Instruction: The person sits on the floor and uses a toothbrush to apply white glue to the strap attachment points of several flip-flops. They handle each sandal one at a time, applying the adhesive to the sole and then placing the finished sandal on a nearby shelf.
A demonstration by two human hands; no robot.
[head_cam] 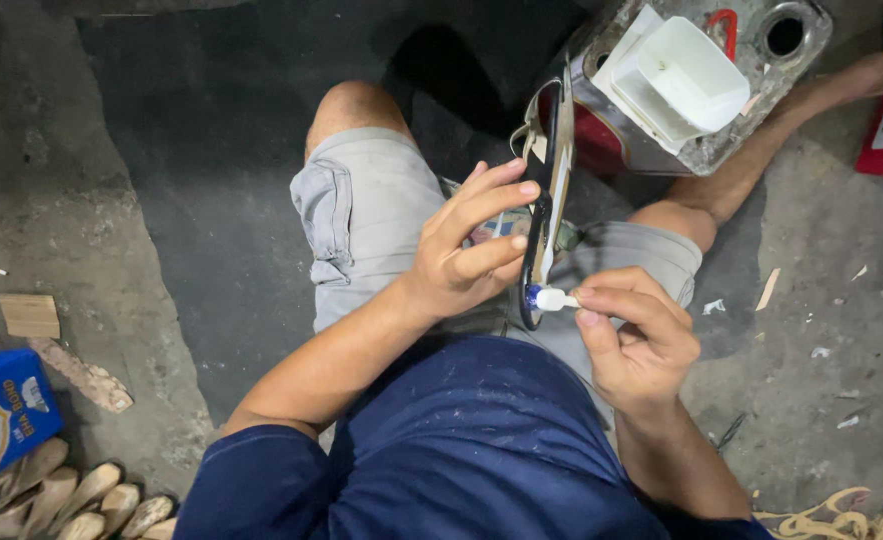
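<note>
Apparently both hands: left hand (466, 250) around sandal (544, 200).

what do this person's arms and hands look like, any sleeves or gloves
Both hands are bare, with no gloves, rings or watch visible on the left hand or the right hand. Dark navy sleeves are pushed up past the elbows, leaving the forearms uncovered.

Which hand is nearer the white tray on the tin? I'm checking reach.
Left. The left hand is just below-left of the white tray; the right hand sits lower, farther off.
</note>
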